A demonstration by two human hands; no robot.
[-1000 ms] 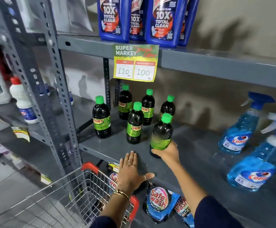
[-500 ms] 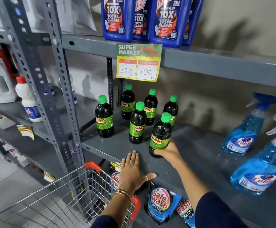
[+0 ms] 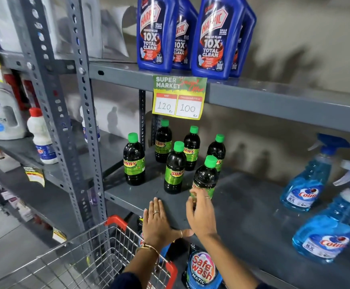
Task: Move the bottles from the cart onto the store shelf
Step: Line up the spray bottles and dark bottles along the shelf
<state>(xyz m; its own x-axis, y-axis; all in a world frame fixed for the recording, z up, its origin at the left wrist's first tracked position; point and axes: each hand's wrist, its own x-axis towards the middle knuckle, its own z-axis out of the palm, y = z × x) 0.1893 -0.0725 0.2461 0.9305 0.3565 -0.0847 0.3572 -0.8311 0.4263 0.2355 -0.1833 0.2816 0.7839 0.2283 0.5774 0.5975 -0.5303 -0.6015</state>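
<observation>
Several dark Sunny bottles with green caps stand on the grey middle shelf (image 3: 140, 197). The nearest bottle (image 3: 206, 176) stands upright at the front right of the group. My right hand (image 3: 201, 213) is just in front of its base, fingers loosened and apart, the fingertips covering the bottom of the label. My left hand (image 3: 159, 224) lies flat, palm down, on the shelf's front edge and holds nothing. The wire cart (image 3: 99, 255) with red corners sits below the shelf at the lower left; what is inside it is hidden.
Blue Harpic bottles (image 3: 159, 34) stand on the shelf above, with a price tag (image 3: 179, 97) hanging from its edge. Blue Colin spray bottles (image 3: 307, 180) stand at the right of the middle shelf. Safewash pouches (image 3: 203, 270) sit below. A perforated upright (image 3: 86, 126) stands at the left.
My right hand has loosened its grip and slid back from the nearest bottle, which now stands on the shelf. My left hand stays flat on the shelf edge.
</observation>
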